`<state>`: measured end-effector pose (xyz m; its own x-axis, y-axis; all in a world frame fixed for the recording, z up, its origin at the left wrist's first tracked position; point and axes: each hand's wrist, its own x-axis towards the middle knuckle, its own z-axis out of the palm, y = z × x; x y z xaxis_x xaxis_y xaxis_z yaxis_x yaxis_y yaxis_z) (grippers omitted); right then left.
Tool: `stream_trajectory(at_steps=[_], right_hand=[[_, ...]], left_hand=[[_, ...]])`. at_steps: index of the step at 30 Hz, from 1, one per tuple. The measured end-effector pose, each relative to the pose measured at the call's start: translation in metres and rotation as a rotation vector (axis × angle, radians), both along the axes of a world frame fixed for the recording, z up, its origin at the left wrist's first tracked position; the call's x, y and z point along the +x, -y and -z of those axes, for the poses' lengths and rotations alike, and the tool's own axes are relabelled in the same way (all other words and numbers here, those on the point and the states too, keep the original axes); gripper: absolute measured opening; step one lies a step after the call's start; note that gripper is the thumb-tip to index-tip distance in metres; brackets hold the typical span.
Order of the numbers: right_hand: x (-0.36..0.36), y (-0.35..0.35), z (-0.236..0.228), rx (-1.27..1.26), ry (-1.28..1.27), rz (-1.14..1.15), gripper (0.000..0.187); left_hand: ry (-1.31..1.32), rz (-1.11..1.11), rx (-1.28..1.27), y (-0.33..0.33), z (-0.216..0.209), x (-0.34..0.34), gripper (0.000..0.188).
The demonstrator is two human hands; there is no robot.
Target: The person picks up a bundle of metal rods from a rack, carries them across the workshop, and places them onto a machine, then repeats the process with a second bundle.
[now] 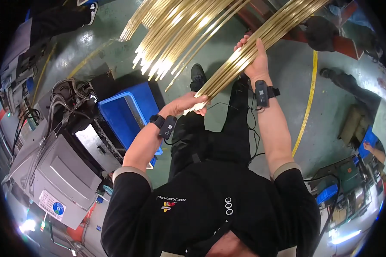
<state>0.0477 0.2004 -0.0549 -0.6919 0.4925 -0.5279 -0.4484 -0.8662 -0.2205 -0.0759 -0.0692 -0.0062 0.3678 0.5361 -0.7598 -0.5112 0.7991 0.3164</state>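
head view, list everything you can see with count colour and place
held brass rods: one bundle, gold, between both hands at centre
loose brass rods: many, gold, fanned out at top centre
plastic crate: one, blue, on floor at left
grey machine: one, grey, lower left
floor line: one, yellow, on green floor at right
wrist bands: two, black, one on each wrist
left hand: grip at the bundle's near end
right hand: grip closed around the bundle further up

obstacles: blue bin [116,113], grey machine [55,171] at left | free: green floor [287,73] at right
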Motion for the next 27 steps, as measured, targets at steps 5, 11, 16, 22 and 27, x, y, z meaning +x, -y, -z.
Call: stream_trajectory(at_steps=[5, 11, 16, 22, 27], right_hand=[[0.005, 0.086, -0.025, -0.127, -0.205, -0.092, 0.053], [-0.011, 0.128, -0.033, -0.093, 0.23, -0.167, 0.023], [-0.061, 0.104, -0.091, -0.208, 0.261, -0.171, 0.025], [-0.066, 0.102, -0.193, -0.129, 0.22, -0.142, 0.021], [-0.086, 0.102, -0.265, -0.115, 0.126, -0.13, 0.019]], left_hand=[[-0.009, 0.001, 0.013, -0.006, -0.002, -0.007, 0.052], [0.045, -0.112, 0.148, -0.007, 0.004, -0.017, 0.061], [0.165, -0.035, 0.094, -0.043, -0.046, -0.057, 0.051], [0.248, -0.085, 0.059, -0.04, -0.151, -0.059, 0.047], [0.166, -0.067, 0.116, -0.039, -0.234, -0.077, 0.051]])
